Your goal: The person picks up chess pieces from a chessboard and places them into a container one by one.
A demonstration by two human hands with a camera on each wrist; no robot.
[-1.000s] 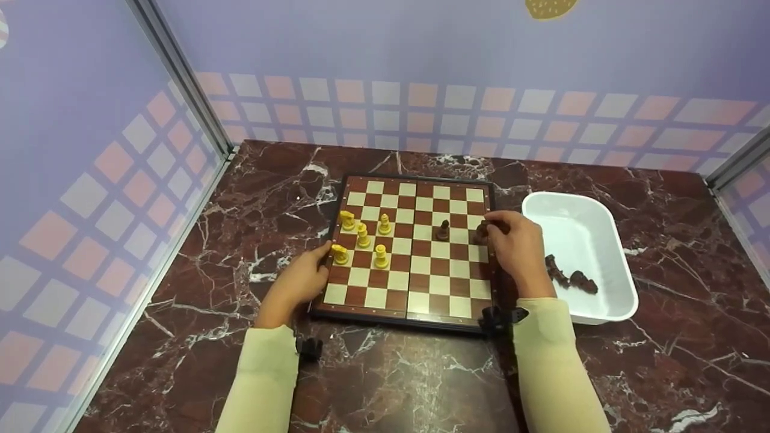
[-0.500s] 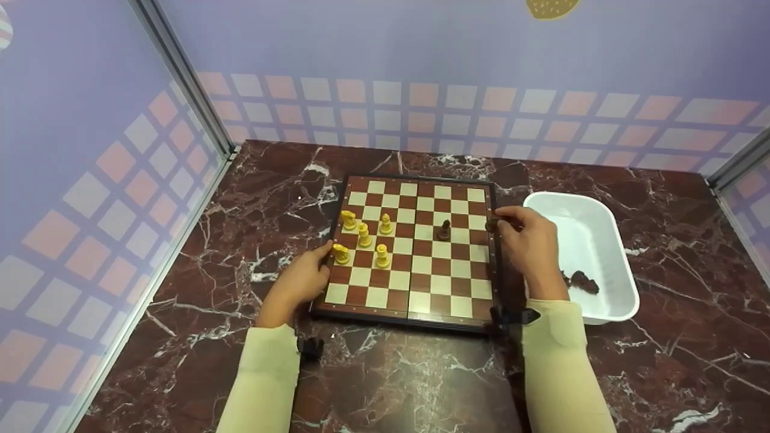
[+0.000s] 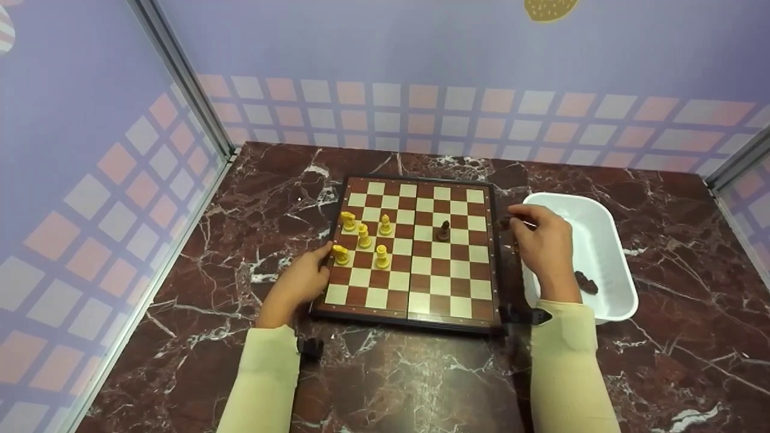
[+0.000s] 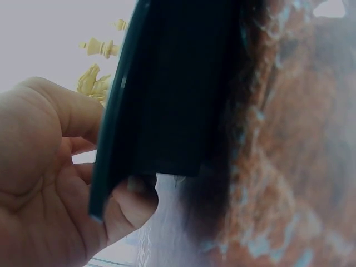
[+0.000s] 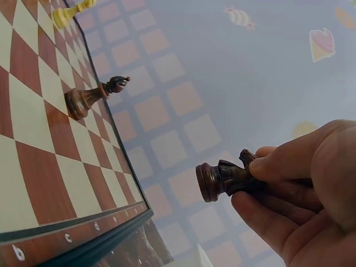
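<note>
The dark red marble tabletop [image 3: 391, 385] carries a folding brown-and-cream chessboard [image 3: 415, 252] with a white plastic tray [image 3: 607, 240] just beside its right edge. The left hand [image 3: 301, 282] grips the board's left rim, thumb over the top by the yellow plastic pieces [image 3: 364, 236]. The right hand [image 3: 541, 246] pinches a dark brown chess piece [image 5: 222, 179] in its fingertips, held in the air between board edge and tray. To do this well, keep the board steadied and carry the piece fully over the tray's wall before lowering it low beside the brown pieces [image 3: 585, 282] already there. One dark brown bishop [image 3: 443, 230] is left standing on the board.
</note>
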